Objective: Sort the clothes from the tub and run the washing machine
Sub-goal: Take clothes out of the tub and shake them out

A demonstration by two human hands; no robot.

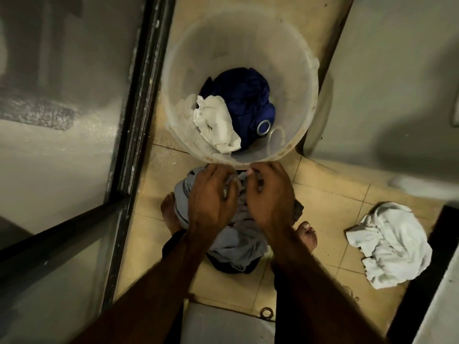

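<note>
A translucent round tub [301,70] stands on the tiled floor ahead of me. Inside lie a dark blue garment [244,100] and a crumpled white cloth [214,122]. Just below the tub's near rim, my left hand [211,197] and my right hand [269,194] hold a grey garment [232,247] with curled fingers; it hangs down between my bare feet. A dark garment shows beneath the grey one. A separate white garment [390,244] lies crumpled on the floor at the right.
A glass door with a black frame [139,115] runs along the left. A white appliance side [387,78] rises at the right of the tub. A dark mat [422,289] lies at the far right. A floor drain ring [267,314] sits near the bottom.
</note>
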